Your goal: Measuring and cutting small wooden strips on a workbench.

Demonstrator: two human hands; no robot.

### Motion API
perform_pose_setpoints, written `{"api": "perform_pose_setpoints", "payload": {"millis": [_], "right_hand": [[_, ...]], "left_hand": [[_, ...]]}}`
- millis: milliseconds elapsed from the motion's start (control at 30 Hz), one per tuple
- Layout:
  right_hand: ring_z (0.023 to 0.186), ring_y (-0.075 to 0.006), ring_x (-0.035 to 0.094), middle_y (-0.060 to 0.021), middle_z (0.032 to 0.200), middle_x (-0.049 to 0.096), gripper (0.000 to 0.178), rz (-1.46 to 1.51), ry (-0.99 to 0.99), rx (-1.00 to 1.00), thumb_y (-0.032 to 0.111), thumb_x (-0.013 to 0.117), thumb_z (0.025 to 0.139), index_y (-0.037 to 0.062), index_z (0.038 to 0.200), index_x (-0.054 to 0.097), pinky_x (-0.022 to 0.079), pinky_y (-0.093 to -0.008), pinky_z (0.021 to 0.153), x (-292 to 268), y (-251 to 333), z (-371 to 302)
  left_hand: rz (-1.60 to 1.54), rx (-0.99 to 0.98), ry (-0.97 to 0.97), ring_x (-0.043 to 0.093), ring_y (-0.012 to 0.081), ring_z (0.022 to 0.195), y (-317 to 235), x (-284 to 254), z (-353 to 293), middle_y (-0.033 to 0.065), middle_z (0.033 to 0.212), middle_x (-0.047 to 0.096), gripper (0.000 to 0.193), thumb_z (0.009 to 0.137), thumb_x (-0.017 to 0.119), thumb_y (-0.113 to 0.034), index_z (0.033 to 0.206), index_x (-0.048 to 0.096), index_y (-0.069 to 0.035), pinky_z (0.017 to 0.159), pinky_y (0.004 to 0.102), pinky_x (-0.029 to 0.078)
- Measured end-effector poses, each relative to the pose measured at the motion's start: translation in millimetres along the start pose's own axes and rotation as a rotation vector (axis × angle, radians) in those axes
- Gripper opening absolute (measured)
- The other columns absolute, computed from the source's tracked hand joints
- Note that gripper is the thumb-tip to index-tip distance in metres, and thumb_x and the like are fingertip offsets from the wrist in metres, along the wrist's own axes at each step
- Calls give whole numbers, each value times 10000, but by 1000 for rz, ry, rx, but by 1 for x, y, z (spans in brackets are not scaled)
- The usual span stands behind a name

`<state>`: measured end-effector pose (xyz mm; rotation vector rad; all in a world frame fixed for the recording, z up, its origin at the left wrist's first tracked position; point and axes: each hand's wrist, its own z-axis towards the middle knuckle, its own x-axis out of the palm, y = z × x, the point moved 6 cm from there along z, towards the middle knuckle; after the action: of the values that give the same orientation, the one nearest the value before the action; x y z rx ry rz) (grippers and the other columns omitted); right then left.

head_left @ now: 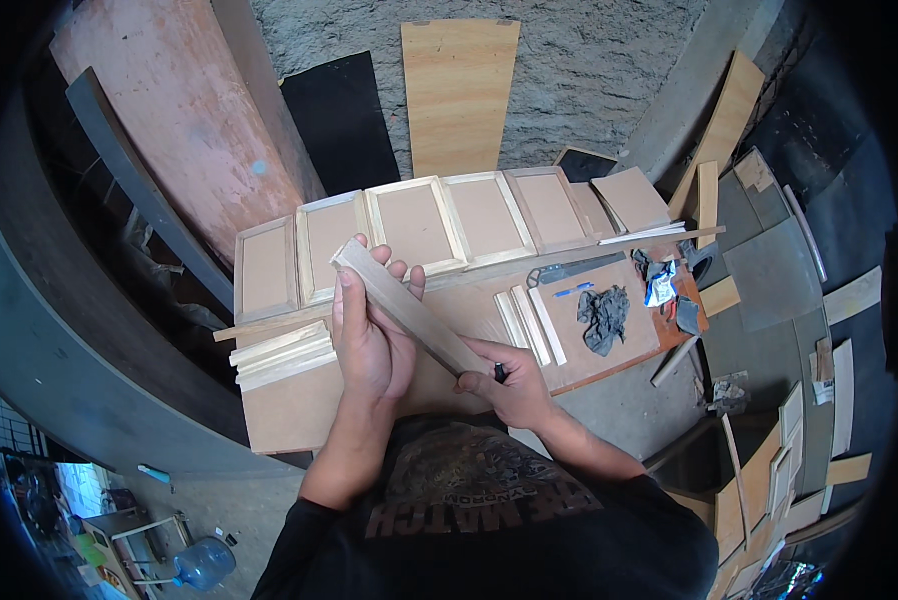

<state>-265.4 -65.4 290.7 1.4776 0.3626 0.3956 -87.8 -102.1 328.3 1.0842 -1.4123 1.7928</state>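
Note:
A short wooden strip (416, 316) is held up in front of me, slanting from upper left to lower right above the table. My left hand (377, 345) grips its upper end, thumb on one side and fingertips showing on the other. The lower end lies in my right hand (514, 385), closed around it. A small black item (499, 372) shows at the right hand's fingers; whether it is worn or held I cannot make out. Below the strip lies a brown board (289, 415), with light wooden strips (284, 355) to the left and more strips (531, 325) to the right.
Several framed panels (402, 225) lean in a row along the table's back. To the right lie a handsaw (574, 270), a blue marker (573, 290), a crumpled dark cloth (603, 320) and a white-blue packet (660, 285). Stacked boards (769, 480) stand on the right; a water jug (205, 564) sits at lower left.

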Motion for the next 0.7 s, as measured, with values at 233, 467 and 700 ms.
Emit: {"api": "perform_pose_setpoints", "payload": {"millis": [233,467,700], "right_hand": [[884,-97,702,-88,1049,747,479,-2,-2,-106,142,673,1030,-28,1460,552,548,-234,733,-1,1,1],[826,-59,682,-57,1020,741,522,70,-2,22,351,612,1070,4,1458,572,425,-192,572,-1,0,0],[957,-133,690,-127,1236,699,478,11,15,20,22,660,993,-52,1452,551,575,-284,873,-3,-5,-3]], "left_hand": [[-9,2,9,630,119,1114,1,0,0,5,1256,622,436,1134,386,-408,1490,438,-161,1123,412,482],[-31,-8,19,629,120,1108,3,-1,0,5,1256,615,434,1135,384,-408,1488,434,-160,1121,410,483],[-43,-11,29,630,122,1110,3,1,0,10,1258,614,441,1134,385,-410,1493,425,-156,1121,412,483]]}}
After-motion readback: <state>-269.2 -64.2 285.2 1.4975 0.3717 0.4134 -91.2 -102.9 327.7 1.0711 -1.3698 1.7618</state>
